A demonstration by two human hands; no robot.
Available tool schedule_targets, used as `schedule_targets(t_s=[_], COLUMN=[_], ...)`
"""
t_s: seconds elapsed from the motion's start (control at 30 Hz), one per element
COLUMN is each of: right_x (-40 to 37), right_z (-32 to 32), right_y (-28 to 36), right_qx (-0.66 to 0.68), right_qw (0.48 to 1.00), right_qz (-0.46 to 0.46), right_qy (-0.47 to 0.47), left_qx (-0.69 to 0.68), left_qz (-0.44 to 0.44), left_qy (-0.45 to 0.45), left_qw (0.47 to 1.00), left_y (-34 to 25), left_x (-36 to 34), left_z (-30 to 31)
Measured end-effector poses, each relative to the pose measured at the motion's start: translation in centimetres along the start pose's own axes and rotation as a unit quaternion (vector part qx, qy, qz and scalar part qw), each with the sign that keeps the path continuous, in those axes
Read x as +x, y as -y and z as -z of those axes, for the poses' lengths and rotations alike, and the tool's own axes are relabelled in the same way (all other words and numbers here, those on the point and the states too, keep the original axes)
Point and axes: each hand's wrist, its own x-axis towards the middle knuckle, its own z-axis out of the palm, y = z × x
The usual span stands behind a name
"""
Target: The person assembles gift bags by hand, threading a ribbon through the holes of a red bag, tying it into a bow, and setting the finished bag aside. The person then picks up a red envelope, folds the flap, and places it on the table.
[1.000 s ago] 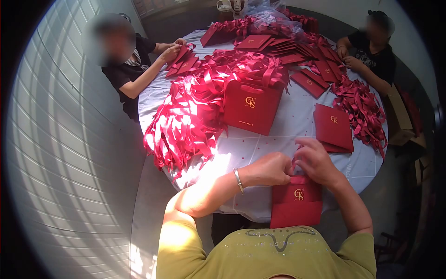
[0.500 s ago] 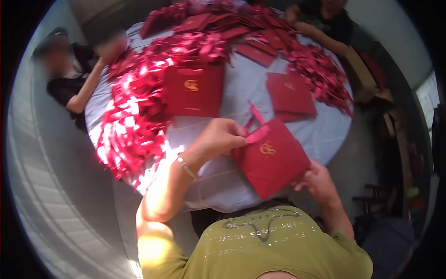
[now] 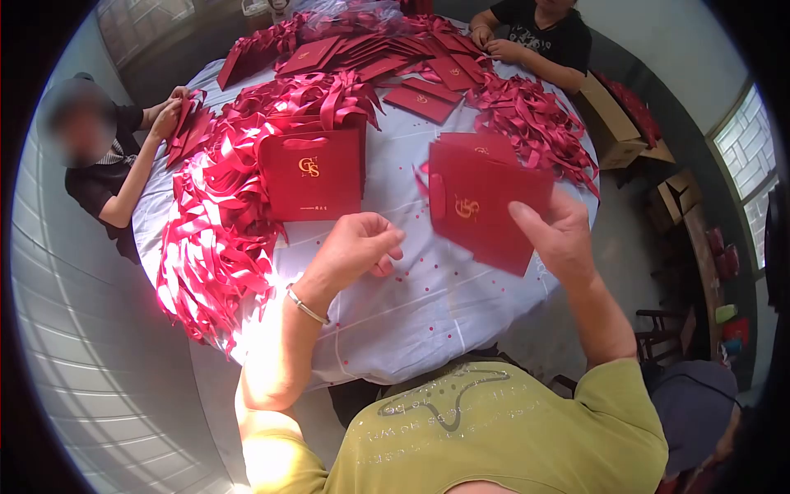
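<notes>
My right hand [image 3: 561,239] grips a flat red paper gift bag [image 3: 485,210] by its right side, thumb on top. The bag has a gold logo on its face and a ribbon handle at its left edge. It overlaps a small stack of red bags [image 3: 473,144] on the table's right half. My left hand [image 3: 362,247], with a bracelet at the wrist, hovers over the cloth with fingers loosely curled and nothing in them. Just beyond it, a row of red bags [image 3: 314,189] with gold logos stands at centre left.
A heap of red ribbon handles [image 3: 218,222] covers the round table's left side; another ribbon heap [image 3: 543,123] lies at right. Small red dots dot the white cloth [image 3: 395,329]. Two people [image 3: 103,156] [image 3: 543,41] sit across. Cardboard boxes [image 3: 613,123] stand at right.
My left hand has let go of the bag's ribbon handle and moved slightly left. My right hand has carried the bag away from me, up over the stack.
</notes>
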Motion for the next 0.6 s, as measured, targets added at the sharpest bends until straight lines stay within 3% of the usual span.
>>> schedule_targets(t_s=[0.03, 0.07, 0.1, 0.13, 0.2, 0.27, 0.3, 0.37, 0.47, 0.53, 0.6], right_x=[0.7, 0.7, 0.7, -0.3, -2.6, -4.2, -4.9, -5.7, -6.4, -6.8, -6.9], right_z=[0.0, -0.6, -1.3, -2.1, -3.4, -4.5, -4.9, -5.3, -5.8, -5.7, -5.5], right_y=[1.2, 1.6, 1.9, 1.9, 0.4, -0.5, -1.3, -2.4, -2.9, -3.1, -2.7], right_qx=[-0.192, -0.27, -0.342, -0.391, -0.451, -0.454, -0.455, -0.44, -0.409, -0.392, -0.307], right_qw=[0.965, 0.919, 0.854, 0.81, 0.748, 0.726, 0.722, 0.735, 0.757, 0.765, 0.813], right_qz=[0.175, 0.282, 0.384, 0.426, 0.459, 0.459, 0.462, 0.455, 0.441, 0.421, 0.391], right_qy=[0.034, 0.054, 0.073, 0.096, 0.163, 0.237, 0.239, 0.245, 0.256, 0.289, 0.304], left_qx=[-0.006, -0.026, -0.046, -0.055, -0.01, 0.13, 0.131, 0.284, 0.316, 0.269, 0.288], left_qz=[-0.008, -0.011, -0.015, -0.004, -0.021, -0.052, -0.049, -0.135, -0.203, -0.198, -0.204], left_qy=[-0.006, -0.022, -0.04, -0.053, -0.089, -0.158, -0.158, -0.187, -0.208, -0.193, -0.19], left_qw=[1.0, 0.999, 0.998, 0.997, 0.996, 0.977, 0.978, 0.931, 0.903, 0.922, 0.916], left_y=[-0.1, 0.1, 0.2, -0.1, -0.3, -0.3, 0.4, 2.1, 2.3, 1.5, 1.3], left_x=[-0.2, 0.1, 0.4, 0.5, 0.4, 0.5, 0.9, 1.9, 1.6, 0.7, 0.3], left_z=[0.1, 0.3, 0.6, 1.0, 1.7, 1.9, 2.2, 2.7, 1.9, 0.7, -0.2])
